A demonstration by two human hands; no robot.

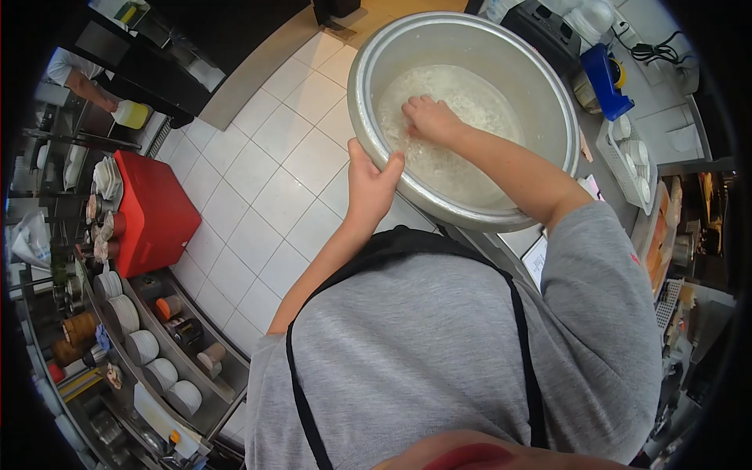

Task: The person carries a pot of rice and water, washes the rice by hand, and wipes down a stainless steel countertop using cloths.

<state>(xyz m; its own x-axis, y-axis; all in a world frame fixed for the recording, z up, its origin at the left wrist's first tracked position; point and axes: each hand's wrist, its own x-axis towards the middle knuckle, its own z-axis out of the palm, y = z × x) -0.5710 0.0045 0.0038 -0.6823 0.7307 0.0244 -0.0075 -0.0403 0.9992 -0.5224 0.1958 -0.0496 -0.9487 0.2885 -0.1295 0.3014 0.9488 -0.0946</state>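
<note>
A large round metal pot (pixel 556 102) holds cloudy water with what looks like white rice (pixel 478 98) in it. My left hand (pixel 372 180) grips the near left rim, thumb and fingers closed over the edge. Inside the pot is my right hand (pixel 433 121), its fingers curled at the surface of the wet rice. The fingertips are partly hidden by the cloudy water, and small splashes show beside them.
At the right, a white basket (pixel 627 164) of bowls and a blue holder (pixel 607 82) stand on the counter. A red box (pixel 153 211) and shelves with stacked white bowls (pixel 142 346) are on the left. At far left, another person's hand (pixel 110 104) holds a yellow container (pixel 131 114).
</note>
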